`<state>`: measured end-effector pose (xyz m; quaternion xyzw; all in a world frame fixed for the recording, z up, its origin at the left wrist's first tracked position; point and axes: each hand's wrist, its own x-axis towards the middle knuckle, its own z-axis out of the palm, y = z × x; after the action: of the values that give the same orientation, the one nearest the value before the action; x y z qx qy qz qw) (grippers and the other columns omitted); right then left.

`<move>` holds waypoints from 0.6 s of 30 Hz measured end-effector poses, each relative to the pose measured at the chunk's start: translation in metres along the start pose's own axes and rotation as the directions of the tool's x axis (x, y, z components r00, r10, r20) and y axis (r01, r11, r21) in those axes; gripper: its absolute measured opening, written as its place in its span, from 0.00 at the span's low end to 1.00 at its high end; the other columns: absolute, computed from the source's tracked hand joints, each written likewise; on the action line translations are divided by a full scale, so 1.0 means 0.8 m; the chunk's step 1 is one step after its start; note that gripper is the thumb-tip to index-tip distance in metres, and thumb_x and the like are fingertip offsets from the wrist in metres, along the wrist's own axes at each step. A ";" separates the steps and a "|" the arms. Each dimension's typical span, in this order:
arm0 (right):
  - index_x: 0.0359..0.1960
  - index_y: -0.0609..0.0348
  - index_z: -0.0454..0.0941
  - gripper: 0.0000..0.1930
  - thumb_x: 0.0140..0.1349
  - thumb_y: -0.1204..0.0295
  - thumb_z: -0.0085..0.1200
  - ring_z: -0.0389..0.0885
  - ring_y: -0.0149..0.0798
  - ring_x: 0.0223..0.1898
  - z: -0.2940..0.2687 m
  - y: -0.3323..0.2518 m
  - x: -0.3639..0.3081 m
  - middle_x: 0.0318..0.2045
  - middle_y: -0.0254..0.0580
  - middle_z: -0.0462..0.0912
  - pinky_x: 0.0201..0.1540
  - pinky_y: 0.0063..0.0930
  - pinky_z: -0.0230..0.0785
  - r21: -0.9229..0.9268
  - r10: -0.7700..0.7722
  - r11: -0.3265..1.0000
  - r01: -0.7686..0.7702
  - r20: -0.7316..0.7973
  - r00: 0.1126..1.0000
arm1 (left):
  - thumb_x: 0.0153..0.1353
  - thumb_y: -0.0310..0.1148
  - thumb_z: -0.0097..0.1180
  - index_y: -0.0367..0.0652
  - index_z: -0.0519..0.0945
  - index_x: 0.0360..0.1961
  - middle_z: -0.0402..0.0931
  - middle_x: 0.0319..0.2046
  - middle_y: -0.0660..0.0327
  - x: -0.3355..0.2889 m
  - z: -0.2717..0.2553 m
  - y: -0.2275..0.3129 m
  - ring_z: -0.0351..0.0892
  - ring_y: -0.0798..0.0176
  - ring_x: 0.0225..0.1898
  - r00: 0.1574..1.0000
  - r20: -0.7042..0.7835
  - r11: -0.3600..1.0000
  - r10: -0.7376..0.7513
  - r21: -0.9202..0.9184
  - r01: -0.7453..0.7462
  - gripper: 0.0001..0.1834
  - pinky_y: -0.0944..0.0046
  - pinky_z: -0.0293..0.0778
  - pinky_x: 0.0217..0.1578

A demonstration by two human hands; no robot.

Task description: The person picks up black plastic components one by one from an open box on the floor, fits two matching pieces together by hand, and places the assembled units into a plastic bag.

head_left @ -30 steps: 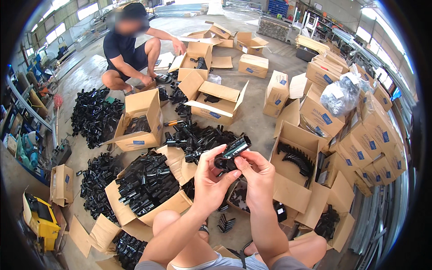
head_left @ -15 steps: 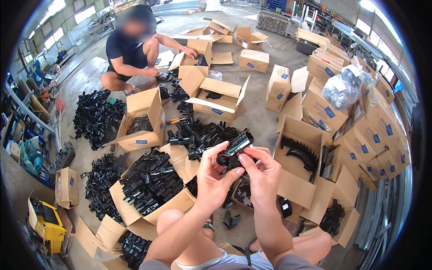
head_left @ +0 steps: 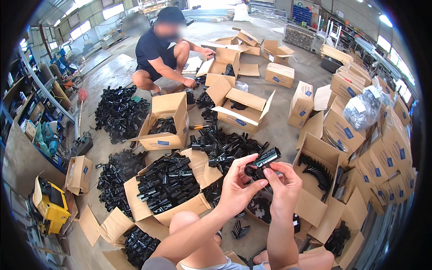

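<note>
Both of my hands hold a black tubular fitting (head_left: 265, 159) with a shiny side, raised in front of me. My left hand (head_left: 239, 183) closes around its left end, thumb and fingers pinching it. My right hand (head_left: 282, 183) grips its near right side with thumb and fingertips. Beyond the fitting lies a loose heap of similar black parts (head_left: 225, 143). Left of my hands, an open carton (head_left: 180, 212) is packed with black fittings (head_left: 167, 182). A few small black pieces (head_left: 240, 230) sit on the floor below my hands.
A co-worker (head_left: 157, 56) squats at the back left by open cartons (head_left: 225, 67). More black heaps (head_left: 120, 112) lie left. At right stand an open carton of curved black parts (head_left: 310, 198), stacked cartons (head_left: 382, 148) and a plastic bag (head_left: 362, 110). A yellow machine (head_left: 50, 204) stands far left.
The whole scene has shifted right and slightly down in the picture. My hands keep the same grip on the fitting. The co-worker's head and hands have moved beside the cartons.
</note>
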<state>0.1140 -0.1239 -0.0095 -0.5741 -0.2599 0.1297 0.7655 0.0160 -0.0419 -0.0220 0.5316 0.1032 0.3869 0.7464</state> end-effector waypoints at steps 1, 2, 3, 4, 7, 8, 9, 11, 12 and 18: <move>0.38 0.59 0.88 0.09 0.54 0.80 0.71 0.77 0.24 0.41 0.000 0.000 0.000 0.39 0.30 0.84 0.40 0.21 0.59 0.004 -0.001 1.000 0.001 0.005 1.000 | 0.59 0.17 0.68 0.45 0.68 0.67 0.76 0.54 0.63 0.000 -0.001 0.000 0.76 0.72 0.54 1.000 0.002 1.000 -0.014 0.000 0.014 0.36 0.70 0.75 0.51; 0.38 0.59 0.88 0.09 0.55 0.80 0.71 0.77 0.24 0.41 0.000 0.000 0.000 0.39 0.30 0.84 0.40 0.21 0.60 0.022 0.011 1.000 -0.011 0.010 1.000 | 0.59 0.17 0.68 0.45 0.68 0.67 0.76 0.54 0.63 -0.001 0.000 0.000 0.76 0.72 0.54 1.000 0.000 1.000 -0.010 0.003 0.010 0.36 0.70 0.75 0.51; 0.38 0.59 0.88 0.09 0.55 0.80 0.71 0.77 0.24 0.41 0.000 0.000 0.000 0.39 0.30 0.84 0.40 0.21 0.60 0.041 0.023 0.999 -0.023 0.014 1.000 | 0.59 0.17 0.68 0.45 0.68 0.67 0.76 0.53 0.63 -0.001 0.000 0.000 0.76 0.72 0.54 1.000 0.004 1.000 -0.010 -0.001 0.010 0.36 0.70 0.75 0.51; 0.38 0.59 0.88 0.09 0.55 0.80 0.71 0.77 0.24 0.41 0.000 0.000 0.000 0.39 0.30 0.84 0.40 0.21 0.60 0.044 0.020 0.999 -0.021 0.019 1.000 | 0.59 0.17 0.68 0.45 0.68 0.68 0.75 0.53 0.63 -0.001 0.000 0.000 0.75 0.72 0.54 1.000 0.008 1.000 -0.008 -0.007 0.008 0.36 0.70 0.75 0.51; 0.39 0.60 0.88 0.09 0.56 0.80 0.70 0.77 0.25 0.41 0.000 -0.001 0.000 0.39 0.31 0.84 0.41 0.22 0.62 0.047 0.012 0.999 -0.013 0.027 1.000 | 0.59 0.17 0.68 0.45 0.67 0.68 0.74 0.54 0.62 -0.001 0.000 -0.001 0.74 0.71 0.55 1.000 0.019 1.000 -0.012 -0.014 0.013 0.37 0.70 0.75 0.51; 0.39 0.61 0.88 0.08 0.57 0.79 0.69 0.77 0.26 0.42 0.000 -0.001 0.000 0.39 0.32 0.84 0.42 0.22 0.63 0.027 0.013 1.000 -0.013 0.010 1.000 | 0.59 0.17 0.68 0.45 0.67 0.68 0.74 0.54 0.62 0.000 0.000 -0.002 0.74 0.71 0.55 1.000 0.022 1.000 -0.023 -0.020 0.023 0.36 0.70 0.75 0.51; 0.39 0.61 0.88 0.07 0.59 0.78 0.69 0.78 0.26 0.42 0.001 -0.001 -0.001 0.39 0.32 0.83 0.42 0.22 0.64 0.007 0.013 1.000 -0.013 -0.006 1.000 | 0.58 0.14 0.67 0.46 0.67 0.68 0.76 0.57 0.60 0.000 -0.003 -0.004 0.77 0.67 0.58 1.000 0.027 1.000 -0.003 0.021 0.002 0.38 0.65 0.78 0.58; 0.39 0.62 0.88 0.06 0.60 0.77 0.67 0.78 0.27 0.42 0.001 0.000 -0.001 0.38 0.33 0.83 0.43 0.22 0.64 -0.030 -0.014 0.999 0.014 -0.006 1.000 | 0.58 0.14 0.67 0.46 0.67 0.68 0.75 0.57 0.60 0.000 -0.003 -0.004 0.76 0.67 0.58 1.000 0.027 0.999 0.011 0.038 -0.012 0.38 0.65 0.77 0.58; 0.39 0.63 0.87 0.06 0.62 0.76 0.66 0.78 0.27 0.41 0.002 0.001 -0.001 0.38 0.34 0.83 0.43 0.22 0.64 -0.069 -0.038 0.997 0.038 -0.008 0.999 | 0.58 0.14 0.67 0.46 0.67 0.68 0.74 0.57 0.61 0.001 -0.003 -0.003 0.75 0.67 0.58 0.999 0.029 0.998 0.020 0.053 -0.021 0.38 0.65 0.77 0.58; 0.41 0.69 0.84 0.07 0.71 0.75 0.58 0.78 0.25 0.40 0.004 -0.001 -0.005 0.41 0.34 0.81 0.46 0.20 0.69 -0.199 -0.091 0.975 0.096 0.034 0.995 | 0.59 0.18 0.68 0.45 0.69 0.67 0.72 0.57 0.66 -0.001 -0.001 0.003 0.71 0.72 0.56 0.999 0.031 1.000 -0.010 0.023 0.009 0.35 0.70 0.72 0.51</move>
<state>0.1084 -0.1234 -0.0087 -0.6336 -0.3080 0.0738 0.7059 0.0141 -0.0416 -0.0207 0.5456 0.0984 0.3738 0.7436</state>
